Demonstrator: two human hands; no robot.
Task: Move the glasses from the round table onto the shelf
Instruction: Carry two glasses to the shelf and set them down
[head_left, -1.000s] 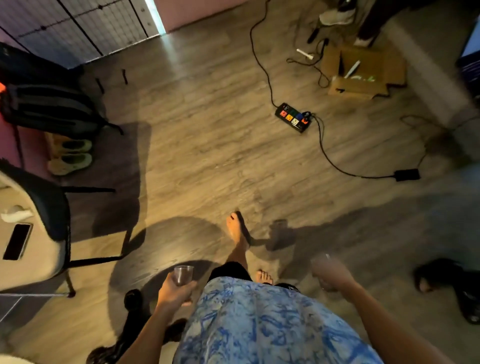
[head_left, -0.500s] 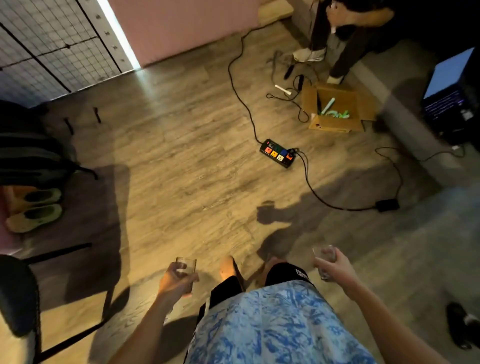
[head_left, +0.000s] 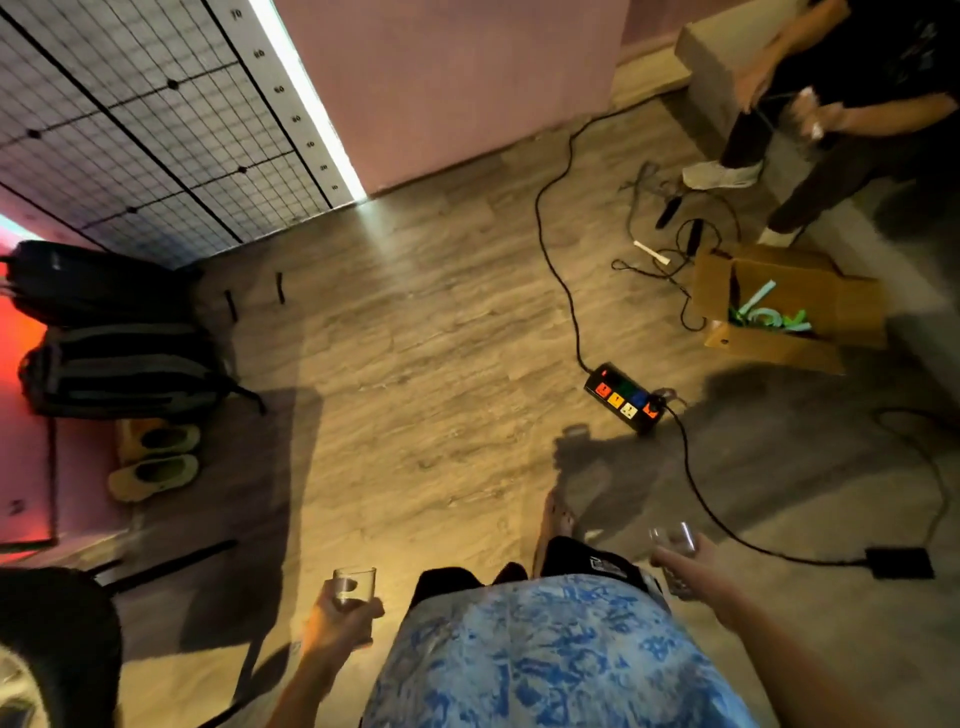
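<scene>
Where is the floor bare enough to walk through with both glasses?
Bare planks run between the backpacks on the left and the power strip. The right is crowded: black cable, cardboard box, a second person's shoe. The yellow slippers border the lower left.

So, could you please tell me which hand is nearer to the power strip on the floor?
Right. The right hand, holding a glass, is just below the power strip in the picture. The left hand, with its own glass, is farther off on the left.
</scene>
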